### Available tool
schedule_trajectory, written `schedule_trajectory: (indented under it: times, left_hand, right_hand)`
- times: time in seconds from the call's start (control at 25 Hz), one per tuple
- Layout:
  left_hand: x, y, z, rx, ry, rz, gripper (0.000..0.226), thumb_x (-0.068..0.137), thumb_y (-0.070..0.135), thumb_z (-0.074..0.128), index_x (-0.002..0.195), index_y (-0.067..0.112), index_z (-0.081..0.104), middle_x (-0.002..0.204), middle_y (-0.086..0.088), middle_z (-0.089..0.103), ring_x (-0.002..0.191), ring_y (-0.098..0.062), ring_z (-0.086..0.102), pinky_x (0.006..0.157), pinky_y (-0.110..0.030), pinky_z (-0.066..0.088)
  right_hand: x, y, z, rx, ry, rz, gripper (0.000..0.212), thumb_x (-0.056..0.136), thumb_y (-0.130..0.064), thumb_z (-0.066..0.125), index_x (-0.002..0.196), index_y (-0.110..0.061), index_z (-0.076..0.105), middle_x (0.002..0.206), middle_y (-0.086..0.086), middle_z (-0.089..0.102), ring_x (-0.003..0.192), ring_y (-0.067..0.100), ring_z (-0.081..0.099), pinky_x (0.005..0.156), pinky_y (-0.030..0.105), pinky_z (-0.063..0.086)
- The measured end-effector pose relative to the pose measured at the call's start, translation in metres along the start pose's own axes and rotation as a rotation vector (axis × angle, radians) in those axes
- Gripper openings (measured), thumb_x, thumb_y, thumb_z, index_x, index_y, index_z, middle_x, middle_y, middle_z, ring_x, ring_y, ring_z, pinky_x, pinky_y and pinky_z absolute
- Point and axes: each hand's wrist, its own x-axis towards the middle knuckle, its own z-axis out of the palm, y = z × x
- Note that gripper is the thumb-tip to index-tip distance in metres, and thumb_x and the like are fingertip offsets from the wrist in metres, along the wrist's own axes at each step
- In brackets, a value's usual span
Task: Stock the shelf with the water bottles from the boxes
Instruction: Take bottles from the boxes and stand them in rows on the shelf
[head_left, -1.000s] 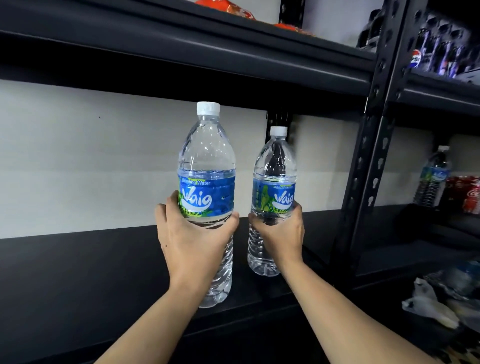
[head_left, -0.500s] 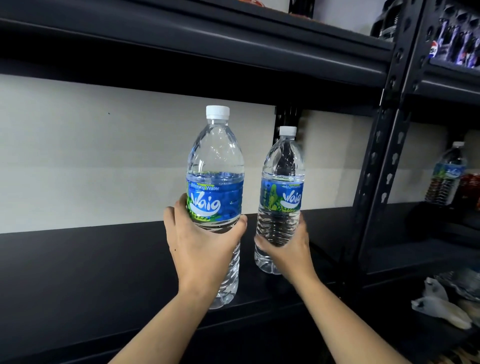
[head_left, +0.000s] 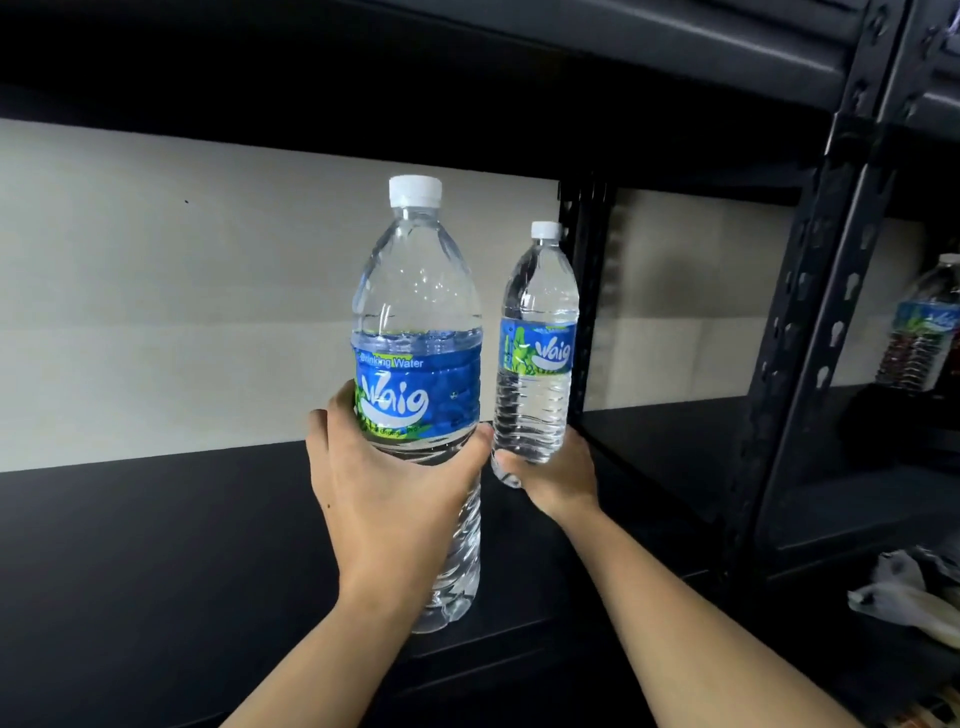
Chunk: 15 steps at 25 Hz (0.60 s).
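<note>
Fingers and thumb of the left hand wrap the nearer water bottle just below its blue label, holding it upright over the front edge of the black shelf. The right hand grips the low end of a second bottle, upright and farther back beside the rear post. Whether either base touches the shelf is unclear.
</note>
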Motion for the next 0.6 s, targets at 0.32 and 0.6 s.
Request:
schedule_trajectory:
  times: [0.32, 0.6]
  left_hand:
    - [0.013, -0.013, -0.015, 0.049, 0.019, 0.030, 0.077, 0.048, 0.048, 0.089, 0.114, 0.025, 0.055, 0.098, 0.014, 0.046, 0.098, -0.008, 0.050, 0.090, -0.028, 0.042]
    - [0.020, -0.015, -0.015, 0.034, 0.054, 0.011, 0.071, 0.051, 0.041, 0.090, 0.110, 0.026, 0.054, 0.097, 0.020, 0.044, 0.092, -0.002, 0.045, 0.086, -0.023, 0.037]
  right_hand:
    - [0.065, 0.008, 0.045, 0.040, 0.017, 0.062, 0.088, 0.046, -0.070, 0.071, 0.124, -0.031, 0.054, 0.113, -0.011, 0.066, 0.107, 0.020, 0.064, 0.096, 0.041, 0.051]
    - [0.070, 0.012, 0.035, 0.039, -0.117, 0.068, 0.094, 0.049, -0.072, 0.081, 0.128, -0.032, 0.050, 0.117, -0.014, 0.065, 0.113, 0.018, 0.062, 0.102, 0.038, 0.047]
